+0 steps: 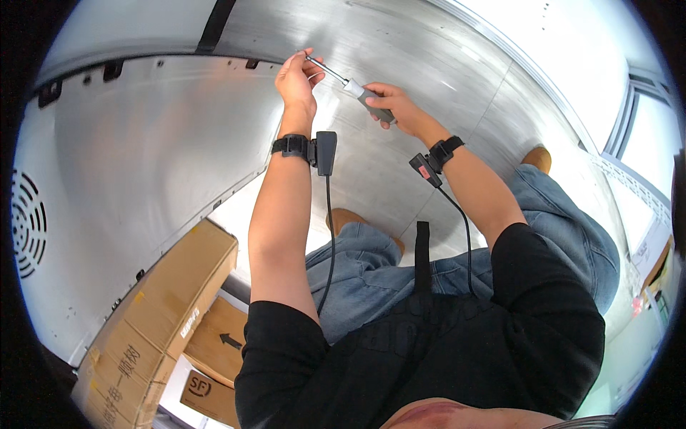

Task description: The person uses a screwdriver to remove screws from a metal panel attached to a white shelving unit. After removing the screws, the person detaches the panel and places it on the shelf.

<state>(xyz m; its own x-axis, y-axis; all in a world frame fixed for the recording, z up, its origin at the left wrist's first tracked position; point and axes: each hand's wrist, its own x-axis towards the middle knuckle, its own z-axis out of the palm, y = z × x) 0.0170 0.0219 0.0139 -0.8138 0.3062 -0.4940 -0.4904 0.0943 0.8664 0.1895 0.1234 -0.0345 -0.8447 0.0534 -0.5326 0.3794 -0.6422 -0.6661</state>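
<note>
A screwdriver (330, 71) with a grey handle and a long metal shaft slants from lower right to upper left. My right hand (400, 109) is wrapped round its handle. At the far end of the shaft, the thumb and fingertips of my left hand (295, 80) are pinched together by the tip. Whatever sits between those fingertips is too small to make out. Both hands are held out in front of me, over the grey floor and near the corner of a large metal panel (150, 150) on the left.
Cardboard boxes (168, 279) are stacked at lower left, against the panel's edge. Round vent slots (28, 223) cut through the panel at far left. Black cables (329, 236) run from the devices strapped to my wrists. My legs (364, 261) are bent below my arms. A white frame (629, 121) stands at right.
</note>
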